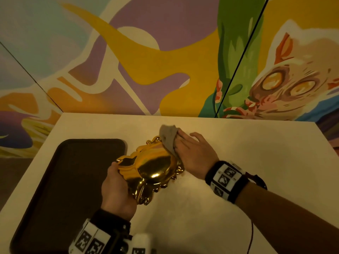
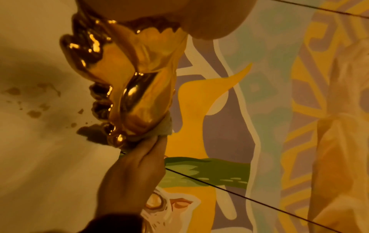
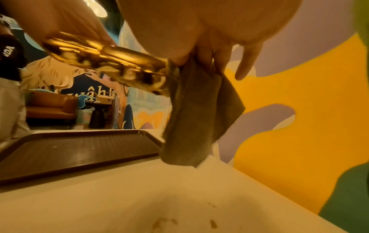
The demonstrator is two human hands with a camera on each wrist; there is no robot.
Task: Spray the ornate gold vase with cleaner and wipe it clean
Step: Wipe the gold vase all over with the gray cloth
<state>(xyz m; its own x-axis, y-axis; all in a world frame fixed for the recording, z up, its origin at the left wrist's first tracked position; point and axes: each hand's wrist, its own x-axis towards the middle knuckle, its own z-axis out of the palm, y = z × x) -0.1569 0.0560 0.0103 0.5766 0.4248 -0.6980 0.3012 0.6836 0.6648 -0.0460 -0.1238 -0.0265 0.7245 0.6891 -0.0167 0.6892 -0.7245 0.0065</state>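
The left hand is gripping the gold vase from below, fingers curled round its foot, holding it tilted above the white table — its mouth pointing toward one o'clock. The right hand is pressing a grey cloth against the vase's upper rim, thumb and fingers pinching the fabric, the loose end hanging down. A dark tray is lying at nine o'clock of the vase. Brownish drips are spotting the table beneath — a painted mural is filling the wall at twelve.
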